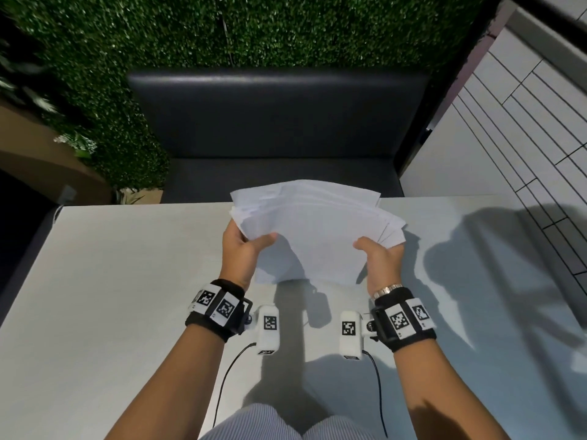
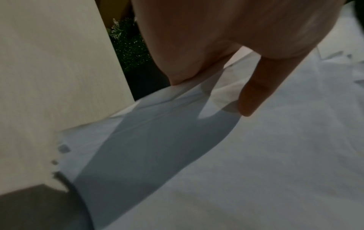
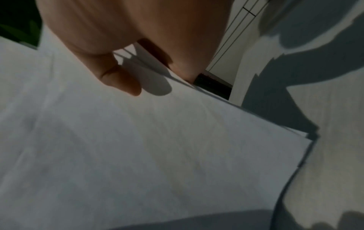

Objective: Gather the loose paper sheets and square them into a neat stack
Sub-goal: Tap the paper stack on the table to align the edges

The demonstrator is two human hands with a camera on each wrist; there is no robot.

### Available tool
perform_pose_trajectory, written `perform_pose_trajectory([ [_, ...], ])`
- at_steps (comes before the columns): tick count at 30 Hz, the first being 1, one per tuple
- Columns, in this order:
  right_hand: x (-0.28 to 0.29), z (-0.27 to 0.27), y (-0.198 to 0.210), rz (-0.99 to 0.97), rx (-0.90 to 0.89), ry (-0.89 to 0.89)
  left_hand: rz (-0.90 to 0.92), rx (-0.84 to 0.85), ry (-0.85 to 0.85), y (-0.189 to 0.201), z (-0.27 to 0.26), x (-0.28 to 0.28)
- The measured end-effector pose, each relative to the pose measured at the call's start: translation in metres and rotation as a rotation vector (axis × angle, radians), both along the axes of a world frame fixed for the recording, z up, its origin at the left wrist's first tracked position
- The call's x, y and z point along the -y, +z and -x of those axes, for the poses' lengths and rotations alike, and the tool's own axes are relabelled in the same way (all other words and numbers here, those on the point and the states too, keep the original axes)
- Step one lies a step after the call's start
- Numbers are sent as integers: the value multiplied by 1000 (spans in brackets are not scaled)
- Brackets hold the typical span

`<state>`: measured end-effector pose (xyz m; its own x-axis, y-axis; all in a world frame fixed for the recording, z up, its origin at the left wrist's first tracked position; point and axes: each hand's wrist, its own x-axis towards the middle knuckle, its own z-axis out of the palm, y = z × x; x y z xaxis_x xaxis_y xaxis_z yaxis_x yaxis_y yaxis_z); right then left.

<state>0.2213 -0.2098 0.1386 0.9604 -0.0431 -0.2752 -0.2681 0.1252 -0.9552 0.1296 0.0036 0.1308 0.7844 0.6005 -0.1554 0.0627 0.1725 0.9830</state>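
Observation:
A fanned bundle of white paper sheets [image 1: 311,227] is held tilted above the white table [image 1: 111,281], its lower edge near the tabletop. My left hand [image 1: 243,242] grips the bundle's left side, thumb on top and fingers hidden beneath. My right hand [image 1: 379,254] grips the right side the same way. The sheets' corners stick out unevenly at the top and right. In the left wrist view the thumb [image 2: 254,93] lies on the paper [image 2: 256,155]. In the right wrist view the thumb [image 3: 122,80] presses the top sheet [image 3: 157,147], and staggered sheet edges show at the right.
A dark padded bench [image 1: 279,122] stands beyond the table's far edge, against a green hedge wall [image 1: 222,30]. A white tiled wall [image 1: 524,122] rises on the right. Two white wrist devices [image 1: 268,328] with cables hang over the table's near part.

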Motion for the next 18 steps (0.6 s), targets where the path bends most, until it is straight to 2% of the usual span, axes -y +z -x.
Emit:
perform_pose_trajectory([
  [3, 7, 2, -7, 52, 29, 38, 33, -27, 18, -7, 3, -3],
  [7, 2, 8, -18, 117, -42, 137, -33, -129, -61, -17, 2, 5],
  [10, -5, 8, -11, 88, -23, 134, -85, -130, -96, -13, -3, 9],
  [13, -4, 4, -6, 73, -10, 123, -61, -123, -87, -7, -4, 10],
  [18, -2, 2, -11, 169, -91, 217, -40, -156, -85, -10, -6, 11],
])
